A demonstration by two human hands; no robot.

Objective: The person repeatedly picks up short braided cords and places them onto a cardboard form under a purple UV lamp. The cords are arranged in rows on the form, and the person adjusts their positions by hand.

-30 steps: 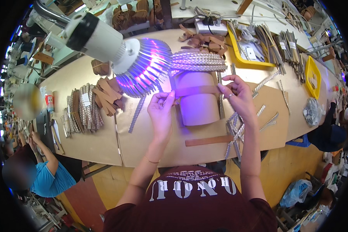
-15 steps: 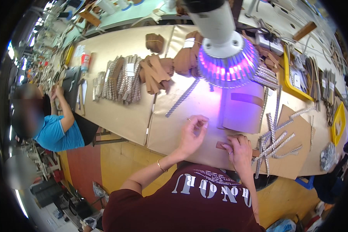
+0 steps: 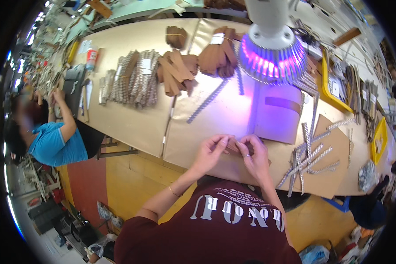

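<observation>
A short brown leather-like strip is held up just over the near edge of the table. My left hand pinches its left end between thumb and fingertips. At its other end, my right hand grips it, fingers curled and a ring showing. Part of the strip is hidden by the fingers. Beyond my right hand lies a brown panel with a darker brown band across it, lit purple by a lamp. To the right, several silver woven strips lie in a loose heap.
Bundles of woven strips and brown strips lie across the back of the table. A single woven strip lies ahead of my left hand. Yellow trays stand at the right. A person in a blue shirt works at the left.
My hands have come together, and my right hand has lifted the brown strip off the table. My left hand, empty before, now pinches it too. The view has shifted slightly.
</observation>
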